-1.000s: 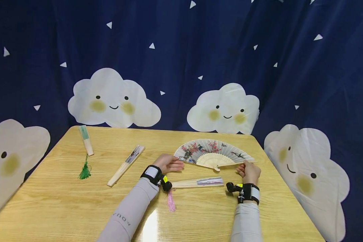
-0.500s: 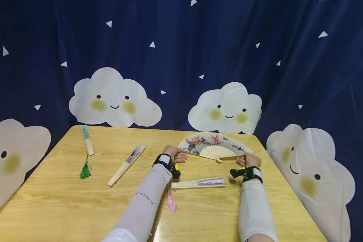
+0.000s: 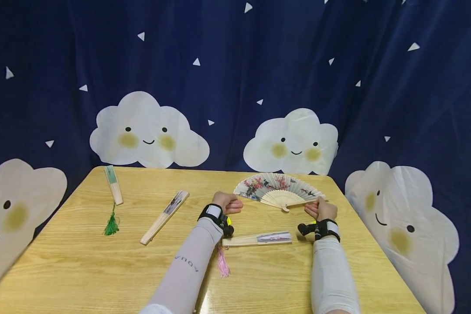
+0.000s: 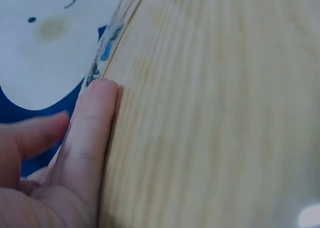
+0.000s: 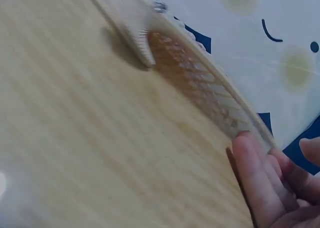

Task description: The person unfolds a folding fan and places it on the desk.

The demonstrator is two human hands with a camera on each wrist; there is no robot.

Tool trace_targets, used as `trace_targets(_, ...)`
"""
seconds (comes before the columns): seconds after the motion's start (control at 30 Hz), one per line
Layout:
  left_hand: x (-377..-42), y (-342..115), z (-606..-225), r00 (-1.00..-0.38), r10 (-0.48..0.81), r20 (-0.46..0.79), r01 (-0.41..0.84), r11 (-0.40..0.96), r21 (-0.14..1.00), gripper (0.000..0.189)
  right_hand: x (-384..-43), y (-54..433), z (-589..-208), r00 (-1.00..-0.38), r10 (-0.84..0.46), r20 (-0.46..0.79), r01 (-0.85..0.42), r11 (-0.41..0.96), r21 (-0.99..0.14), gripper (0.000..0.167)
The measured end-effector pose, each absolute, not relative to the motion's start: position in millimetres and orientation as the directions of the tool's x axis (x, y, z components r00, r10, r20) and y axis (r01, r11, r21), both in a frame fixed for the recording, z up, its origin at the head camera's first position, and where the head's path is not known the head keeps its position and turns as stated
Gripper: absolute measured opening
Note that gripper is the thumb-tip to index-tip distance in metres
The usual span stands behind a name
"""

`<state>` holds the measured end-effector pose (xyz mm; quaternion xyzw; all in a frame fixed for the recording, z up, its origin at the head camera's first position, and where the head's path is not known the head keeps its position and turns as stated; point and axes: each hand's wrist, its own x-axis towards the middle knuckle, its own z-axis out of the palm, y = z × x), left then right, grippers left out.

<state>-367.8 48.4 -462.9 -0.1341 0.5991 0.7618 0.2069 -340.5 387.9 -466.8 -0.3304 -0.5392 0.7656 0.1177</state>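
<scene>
An unfolded hand fan (image 3: pixel 276 183) with pink blossoms and pale pierced ribs lies near the table's far right, its pivot toward me. At its left end is my left hand (image 3: pixel 226 203), fingers straight. In the left wrist view a fingertip (image 4: pixel 102 88) meets the fan's edge, and the thumb stands apart. My right hand (image 3: pixel 322 210) is at the opposite end. The right wrist view has its extended fingers (image 5: pixel 252 168) against the fan's end, the thumb off to the side. There the fan's right side (image 5: pixel 220 83) rises off the table over its shadow.
In front of the hands lies a folded fan (image 3: pixel 255 238) with a pink tassel (image 3: pixel 223 264). Another folded fan (image 3: pixel 165 217) lies slanted left of centre. Farther left is a green folded fan (image 3: pixel 114 185) with a green tassel (image 3: pixel 111 224). A dark curtain (image 3: pixel 227 52) hangs behind the table.
Both hands and the unfolded fan have shifted toward the table's far edge, mostly in the first half second. Since then they have barely moved. The folded fans stay in place.
</scene>
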Motion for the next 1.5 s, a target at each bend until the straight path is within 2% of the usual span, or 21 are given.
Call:
trace_targets(0.23,-360,40,-476,-0.885,0.262,-0.384,-0.387,0.042,0.921,0.025,-323,378,-477,-0.756,0.566,-0.329,0.141,-0.351,-0.926,0.016)
trace_targets(0.5,-336,36,-474,-0.907,0.341,-0.248,-0.191,0.191,0.963,0.02,-302,372,-478,-0.757,0.579,-0.305,0.131,-0.323,-0.937,0.01)
trace_targets(0.67,-313,22,-471,-0.891,0.414,-0.185,-0.026,0.36,0.933,0.023,-285,361,-480,-0.764,0.571,-0.3,0.125,-0.326,-0.937,0.009)
trace_targets(0.8,-288,21,-467,-0.866,0.485,-0.12,0.175,0.518,0.837,0.03,-275,354,-480,-0.759,0.577,-0.301,0.124,-0.326,-0.937,0.009)
trace_targets(0.93,-264,37,-460,-0.861,0.507,-0.028,0.379,0.679,0.629,0.025,-271,353,-477,-0.75,0.605,-0.269,0.094,-0.305,-0.948,0.008)
trace_targets(1.07,-243,56,-457,-0.886,0.464,0.02,0.432,0.807,0.402,0.04,-271,355,-475,-0.771,0.573,-0.277,0.106,-0.313,-0.944,0.007)
trace_targets(1.17,-233,64,-457,-0.896,0.443,0.027,0.424,0.839,0.34,0.039,-272,357,-475,-0.789,0.543,-0.286,0.136,-0.299,-0.944,0.009)
trace_targets(1.3,-234,65,-457,-0.884,0.465,0.047,0.444,0.804,0.396,0.05,-272,350,-468,-0.809,0.538,-0.237,0.177,-0.161,-0.971,0.014)
trace_targets(1.4,-241,59,-449,-0.886,0.453,0.096,0.436,0.748,0.5,0.053,-272,338,-451,-0.844,0.516,-0.145,0.199,0.05,-0.979,0.024)
trace_targets(1.5,-247,49,-432,-0.902,0.401,0.161,0.407,0.665,0.626,0.038,-271,321,-425,-0.894,0.445,-0.051,0.187,0.268,-0.945,0.034)
